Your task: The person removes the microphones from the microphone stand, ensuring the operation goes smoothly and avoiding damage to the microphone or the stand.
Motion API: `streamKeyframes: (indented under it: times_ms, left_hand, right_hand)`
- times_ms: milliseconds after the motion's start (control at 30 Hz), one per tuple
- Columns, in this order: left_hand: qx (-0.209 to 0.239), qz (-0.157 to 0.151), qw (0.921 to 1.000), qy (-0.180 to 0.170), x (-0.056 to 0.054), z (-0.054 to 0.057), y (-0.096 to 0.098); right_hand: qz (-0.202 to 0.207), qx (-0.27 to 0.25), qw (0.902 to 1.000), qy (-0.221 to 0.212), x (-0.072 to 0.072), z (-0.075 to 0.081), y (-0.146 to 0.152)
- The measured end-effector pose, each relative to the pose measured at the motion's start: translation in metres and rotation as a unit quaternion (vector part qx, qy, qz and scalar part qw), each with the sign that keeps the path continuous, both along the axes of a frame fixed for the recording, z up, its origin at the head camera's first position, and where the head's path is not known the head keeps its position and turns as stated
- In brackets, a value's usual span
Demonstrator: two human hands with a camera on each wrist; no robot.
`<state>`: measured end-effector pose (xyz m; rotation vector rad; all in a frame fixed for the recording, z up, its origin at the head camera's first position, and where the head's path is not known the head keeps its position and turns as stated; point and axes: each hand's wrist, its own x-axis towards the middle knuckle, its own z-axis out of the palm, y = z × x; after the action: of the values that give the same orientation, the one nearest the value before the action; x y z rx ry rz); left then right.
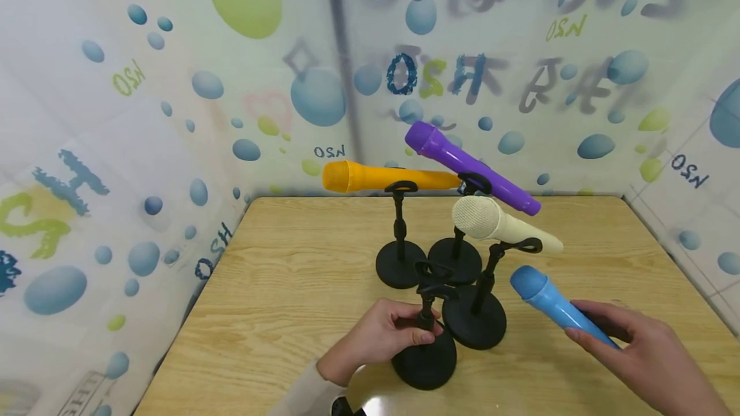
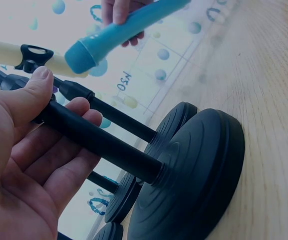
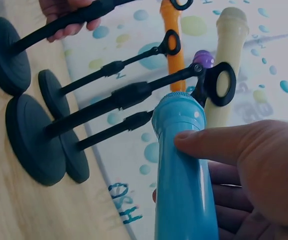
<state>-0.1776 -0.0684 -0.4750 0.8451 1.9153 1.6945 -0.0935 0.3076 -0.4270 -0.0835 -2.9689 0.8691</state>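
My left hand [image 1: 378,336] holds the pole of the nearest black microphone stand [image 1: 424,364], just above its round base. In the left wrist view, the thumb and fingers are curled around that stand's pole [image 2: 108,142]. The stand's clip [image 1: 435,280] at the top bears no microphone. Off to the right, my right hand [image 1: 647,345] grips a blue microphone [image 1: 557,308] by its body, head pointing up and to the left, apart from the stands. The right wrist view shows the right thumb lying along the blue microphone [image 3: 184,170], below its head.
A cream microphone [image 1: 509,223], a purple microphone [image 1: 471,169] and an orange microphone [image 1: 393,178] lie in the clips of the other black stands, close behind the nearest one. All stand on a wooden table [image 1: 277,275] before a patterned wall [image 1: 254,101].
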Motion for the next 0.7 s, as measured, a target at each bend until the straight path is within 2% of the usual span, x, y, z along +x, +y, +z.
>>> streamKeyframes:
  times_ms: [167,367,700]
  left_hand:
    - [-0.001,0.002,1.0000,-0.003,0.000,0.001,0.000]
    - [-0.001,0.005,1.0000,-0.005,0.001,0.002,0.000]
    - [-0.002,0.005,1.0000,-0.005,0.002,0.002,0.001]
  right_hand:
    - [-0.015,-0.003,0.9999,0.003,-0.004,-0.007,0.001]
    - [-0.027,-0.005,0.9995,-0.016,-0.011,-0.014,0.005]
    - [-0.032,0.018,0.9993,0.003,-0.023,-0.029,0.014]
